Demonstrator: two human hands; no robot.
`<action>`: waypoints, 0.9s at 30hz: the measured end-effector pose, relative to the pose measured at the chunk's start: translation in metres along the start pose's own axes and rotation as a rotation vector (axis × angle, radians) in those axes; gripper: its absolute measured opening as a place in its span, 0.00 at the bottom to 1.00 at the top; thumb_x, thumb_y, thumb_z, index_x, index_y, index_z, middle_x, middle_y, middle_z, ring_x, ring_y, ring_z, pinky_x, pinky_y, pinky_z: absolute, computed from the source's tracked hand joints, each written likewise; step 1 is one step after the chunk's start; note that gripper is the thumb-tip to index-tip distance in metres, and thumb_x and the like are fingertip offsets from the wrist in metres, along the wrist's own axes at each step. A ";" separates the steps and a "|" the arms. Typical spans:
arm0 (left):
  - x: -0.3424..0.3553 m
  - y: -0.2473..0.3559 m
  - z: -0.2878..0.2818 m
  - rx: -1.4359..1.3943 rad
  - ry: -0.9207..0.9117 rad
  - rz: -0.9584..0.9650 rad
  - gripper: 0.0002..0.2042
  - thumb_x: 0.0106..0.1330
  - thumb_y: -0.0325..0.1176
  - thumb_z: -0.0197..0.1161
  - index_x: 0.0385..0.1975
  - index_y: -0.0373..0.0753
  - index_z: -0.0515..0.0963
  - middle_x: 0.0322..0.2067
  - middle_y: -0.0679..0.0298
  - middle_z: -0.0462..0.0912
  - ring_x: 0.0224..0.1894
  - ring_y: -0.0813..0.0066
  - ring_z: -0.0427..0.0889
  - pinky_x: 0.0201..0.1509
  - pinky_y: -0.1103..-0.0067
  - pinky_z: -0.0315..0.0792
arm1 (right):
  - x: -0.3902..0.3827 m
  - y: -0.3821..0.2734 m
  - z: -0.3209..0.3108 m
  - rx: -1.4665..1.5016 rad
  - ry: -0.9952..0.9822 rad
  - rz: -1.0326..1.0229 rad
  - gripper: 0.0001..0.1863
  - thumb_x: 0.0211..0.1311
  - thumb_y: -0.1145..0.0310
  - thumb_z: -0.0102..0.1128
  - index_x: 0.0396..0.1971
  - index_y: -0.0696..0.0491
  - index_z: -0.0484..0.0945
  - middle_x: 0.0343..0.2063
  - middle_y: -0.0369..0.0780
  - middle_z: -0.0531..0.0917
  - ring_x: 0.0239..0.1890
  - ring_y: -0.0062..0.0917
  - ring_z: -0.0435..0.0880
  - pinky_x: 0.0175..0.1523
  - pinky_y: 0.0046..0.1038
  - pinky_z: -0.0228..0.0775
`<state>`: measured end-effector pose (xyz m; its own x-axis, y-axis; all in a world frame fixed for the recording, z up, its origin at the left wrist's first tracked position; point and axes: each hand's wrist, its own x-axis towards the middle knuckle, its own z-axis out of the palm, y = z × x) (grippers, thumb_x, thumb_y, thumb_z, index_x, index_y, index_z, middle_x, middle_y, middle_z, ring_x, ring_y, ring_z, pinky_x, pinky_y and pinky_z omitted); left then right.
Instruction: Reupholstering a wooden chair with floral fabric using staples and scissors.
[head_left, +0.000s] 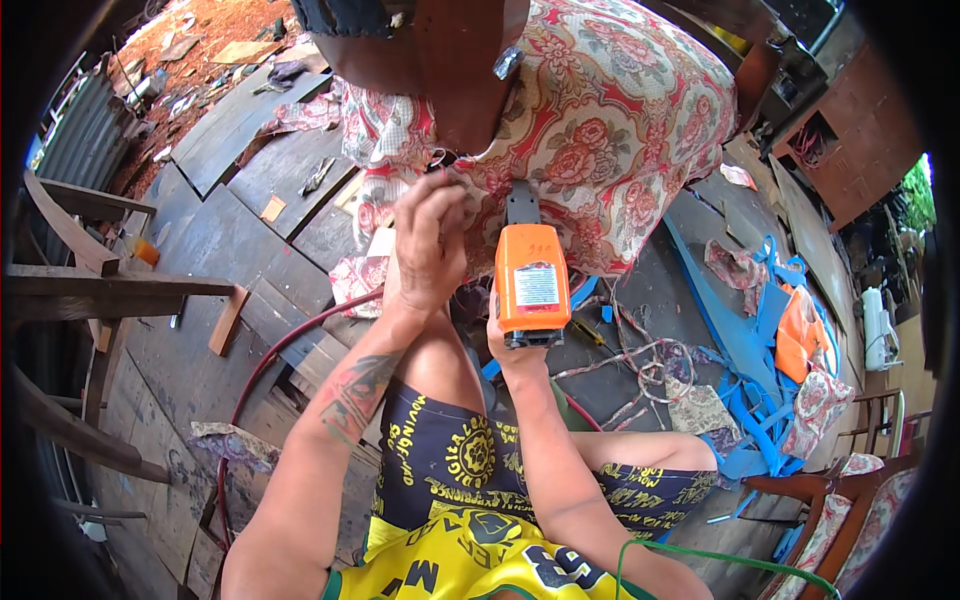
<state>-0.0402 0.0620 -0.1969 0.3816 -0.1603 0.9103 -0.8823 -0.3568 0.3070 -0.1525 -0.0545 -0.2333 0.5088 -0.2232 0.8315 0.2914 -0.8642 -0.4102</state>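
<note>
A flower-patterned fabric point(600, 130) in red, pink and cream covers a piece of furniture in front of me, around a dark brown wooden leg point(470, 110). My left hand point(433, 235) is closed at the fabric's edge beside this leg, fingertips bent onto the cloth. My right hand point(497, 335) grips an orange staple gun point(515, 262) from below, its dark nose against the fabric's lower part. The gun hides most of that hand's fingers and the spot where the nose meets the cloth.
A red hose point(268, 362) curves across the plank floor point(215, 140) on the left, near wooden frame pieces point(120, 280). To the right lie blue strips point(735, 300), fabric scraps point(735, 268), an orange cloth point(802, 320) and a screwdriver point(588, 330). An upholstered chair point(825, 530) stands lower right.
</note>
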 end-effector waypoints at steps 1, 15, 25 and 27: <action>0.008 0.012 0.001 0.024 0.103 -0.153 0.17 0.64 0.20 0.67 0.53 0.32 0.77 0.58 0.50 0.78 0.60 0.52 0.78 0.63 0.64 0.72 | -0.002 -0.001 -0.003 0.024 -0.063 0.024 0.11 0.53 0.72 0.69 0.38 0.57 0.86 0.33 0.43 0.88 0.35 0.41 0.89 0.43 0.38 0.82; 0.019 0.015 0.001 -0.750 0.190 -0.882 0.09 0.74 0.32 0.67 0.47 0.34 0.81 0.30 0.75 0.79 0.31 0.90 0.73 0.34 0.88 0.68 | 0.029 0.038 -0.101 0.923 0.516 0.930 0.13 0.76 0.59 0.57 0.48 0.52 0.79 0.23 0.33 0.75 0.24 0.22 0.75 0.35 0.29 0.72; 0.013 0.030 -0.005 -0.837 0.034 -0.950 0.13 0.77 0.40 0.64 0.46 0.35 0.84 0.31 0.77 0.79 0.32 0.90 0.70 0.37 0.85 0.65 | -0.077 0.222 -0.175 1.121 1.042 1.316 0.05 0.64 0.68 0.57 0.32 0.53 0.73 0.23 0.32 0.73 0.23 0.22 0.74 0.32 0.25 0.73; 0.018 0.031 -0.005 -0.890 0.075 -0.969 0.12 0.78 0.39 0.63 0.47 0.35 0.83 0.32 0.77 0.79 0.33 0.90 0.71 0.38 0.86 0.66 | -0.087 0.227 -0.171 1.097 1.075 1.401 0.06 0.62 0.68 0.57 0.29 0.51 0.71 0.22 0.33 0.73 0.23 0.22 0.74 0.32 0.27 0.74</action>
<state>-0.0621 0.0524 -0.1700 0.9669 -0.1226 0.2239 -0.1513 0.4310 0.8896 -0.2692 -0.3080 -0.3348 0.3153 -0.8084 -0.4970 0.6741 0.5594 -0.4823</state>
